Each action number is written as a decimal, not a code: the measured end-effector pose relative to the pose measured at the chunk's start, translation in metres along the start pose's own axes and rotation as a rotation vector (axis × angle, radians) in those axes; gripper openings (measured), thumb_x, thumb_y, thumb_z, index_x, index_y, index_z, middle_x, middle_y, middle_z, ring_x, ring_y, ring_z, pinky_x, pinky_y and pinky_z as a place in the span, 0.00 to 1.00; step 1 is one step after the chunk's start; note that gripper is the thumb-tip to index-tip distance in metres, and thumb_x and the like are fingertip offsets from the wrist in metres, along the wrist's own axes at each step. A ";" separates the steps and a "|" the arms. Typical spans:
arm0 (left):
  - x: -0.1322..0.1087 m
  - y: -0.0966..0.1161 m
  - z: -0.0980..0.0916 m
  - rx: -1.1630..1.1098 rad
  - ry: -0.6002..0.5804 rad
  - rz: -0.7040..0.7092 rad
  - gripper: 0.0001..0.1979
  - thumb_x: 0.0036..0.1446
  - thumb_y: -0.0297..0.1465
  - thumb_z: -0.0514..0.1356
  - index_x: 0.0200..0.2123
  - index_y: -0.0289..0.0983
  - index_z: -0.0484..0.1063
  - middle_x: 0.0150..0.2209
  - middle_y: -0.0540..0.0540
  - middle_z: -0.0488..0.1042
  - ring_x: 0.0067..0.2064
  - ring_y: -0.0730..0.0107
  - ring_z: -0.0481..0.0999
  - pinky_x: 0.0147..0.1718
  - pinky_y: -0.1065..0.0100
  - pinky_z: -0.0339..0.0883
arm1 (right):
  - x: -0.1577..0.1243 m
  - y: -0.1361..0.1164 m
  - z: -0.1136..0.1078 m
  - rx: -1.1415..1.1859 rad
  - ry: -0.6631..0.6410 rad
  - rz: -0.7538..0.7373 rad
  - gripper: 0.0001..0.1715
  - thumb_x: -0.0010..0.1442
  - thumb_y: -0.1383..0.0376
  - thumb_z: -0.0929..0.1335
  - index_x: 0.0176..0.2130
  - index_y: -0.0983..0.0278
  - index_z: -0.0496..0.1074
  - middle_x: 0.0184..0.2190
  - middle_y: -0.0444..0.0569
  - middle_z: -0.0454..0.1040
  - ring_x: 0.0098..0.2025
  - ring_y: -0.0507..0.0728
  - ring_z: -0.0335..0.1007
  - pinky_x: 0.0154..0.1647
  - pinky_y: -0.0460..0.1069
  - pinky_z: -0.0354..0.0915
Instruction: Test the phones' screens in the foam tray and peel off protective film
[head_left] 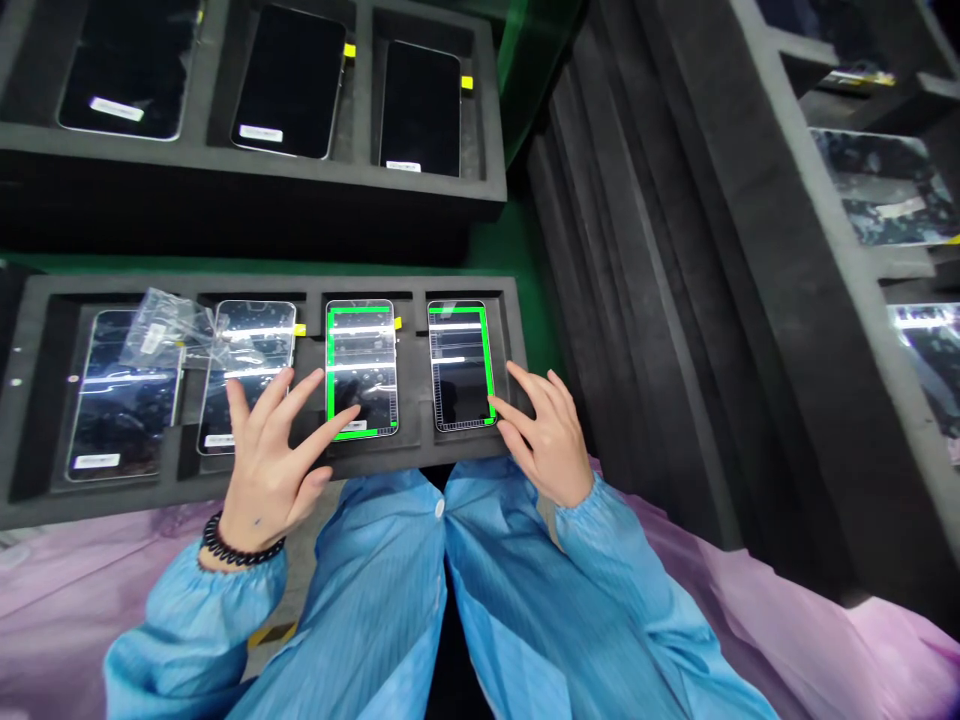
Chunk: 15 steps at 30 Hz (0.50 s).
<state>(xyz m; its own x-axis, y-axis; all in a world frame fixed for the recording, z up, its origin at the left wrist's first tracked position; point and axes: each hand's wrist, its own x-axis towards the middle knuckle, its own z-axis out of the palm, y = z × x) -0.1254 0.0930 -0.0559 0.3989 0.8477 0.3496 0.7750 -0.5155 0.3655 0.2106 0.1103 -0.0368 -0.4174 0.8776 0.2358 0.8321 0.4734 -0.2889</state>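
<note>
In the near foam tray (420,458) lie several tablets, each in its own slot. My left hand (274,455) is open, fingers spread, its index finger on or just over the lower screen of the third tablet (364,370), which shows a partial green border. My right hand (547,430) is open too, its index fingertip at the lower right edge of the rightmost tablet (459,385). Green runs along that screen's top and right side. The second tablet (255,350) is partly behind my left fingers. A dark tablet (124,410) fills the leftmost slot.
A crumpled clear plastic bag (161,330) lies across the two left tablets. Behind, a second foam tray (300,170) holds dark tablets with yellow tabs. At right, dark foam trays (637,250) stand stacked, beside another tray (840,270) with film-covered tablets.
</note>
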 end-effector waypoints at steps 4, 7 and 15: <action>-0.001 0.000 -0.002 -0.026 -0.015 -0.040 0.26 0.69 0.44 0.44 0.68 0.61 0.55 0.75 0.56 0.45 0.73 0.37 0.49 0.69 0.25 0.30 | -0.019 -0.007 -0.005 0.030 0.006 -0.010 0.16 0.70 0.65 0.63 0.48 0.59 0.79 0.64 0.54 0.70 0.61 0.61 0.68 0.68 0.65 0.61; -0.001 0.000 -0.002 -0.030 -0.010 -0.052 0.25 0.69 0.45 0.43 0.68 0.60 0.57 0.74 0.57 0.48 0.73 0.38 0.50 0.69 0.25 0.31 | -0.023 -0.009 -0.007 0.046 0.014 -0.013 0.16 0.70 0.65 0.63 0.47 0.60 0.80 0.62 0.54 0.71 0.60 0.61 0.69 0.67 0.65 0.61; -0.004 0.001 -0.003 -0.008 -0.005 -0.013 0.24 0.70 0.44 0.43 0.60 0.53 0.71 0.75 0.58 0.47 0.73 0.45 0.51 0.71 0.30 0.28 | -0.012 -0.002 -0.010 0.097 0.074 -0.011 0.17 0.70 0.66 0.62 0.49 0.62 0.79 0.63 0.57 0.69 0.61 0.63 0.68 0.68 0.67 0.60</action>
<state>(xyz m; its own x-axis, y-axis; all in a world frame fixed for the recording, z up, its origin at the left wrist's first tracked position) -0.1276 0.0886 -0.0538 0.3916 0.8549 0.3404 0.7760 -0.5056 0.3770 0.2179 0.0983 -0.0299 -0.3958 0.8659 0.3059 0.7865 0.4916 -0.3738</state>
